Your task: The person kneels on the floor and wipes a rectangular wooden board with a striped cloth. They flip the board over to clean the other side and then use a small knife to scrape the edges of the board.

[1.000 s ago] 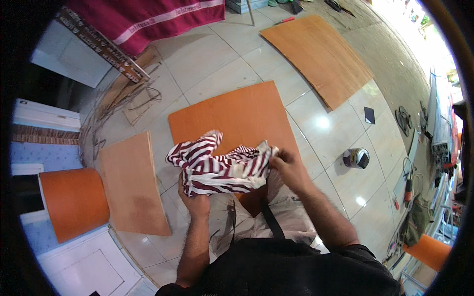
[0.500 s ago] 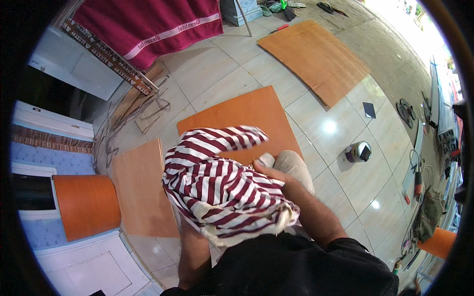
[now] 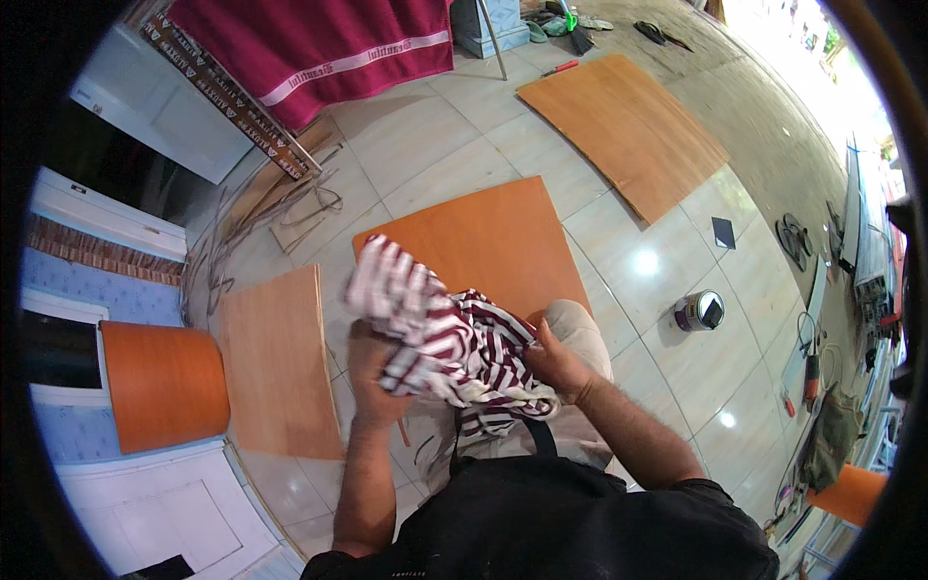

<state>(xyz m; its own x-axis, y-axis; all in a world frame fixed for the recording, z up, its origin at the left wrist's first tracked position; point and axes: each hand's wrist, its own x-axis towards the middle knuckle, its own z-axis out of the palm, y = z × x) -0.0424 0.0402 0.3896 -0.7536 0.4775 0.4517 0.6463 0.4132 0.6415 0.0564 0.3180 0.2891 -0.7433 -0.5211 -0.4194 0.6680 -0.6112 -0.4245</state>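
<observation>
Here, at the frame's centre, the right hand [image 3: 563, 369] clamps a striped cloth [image 3: 480, 356] between thumb and fingers, while the left hand [image 3: 370, 372], blurred, touches its left part, how tightly I cannot tell; beyond lies an orange board [image 3: 503, 240], then a brown board [image 3: 628, 140] at upper right

workshop with wooden boards [image 3: 626, 140] and tools [image 3: 812, 365]

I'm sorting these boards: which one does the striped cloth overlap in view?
The deep orange middle board; the striped cloth hides part of it, but none of the paler left board or tan upper right board.
</observation>
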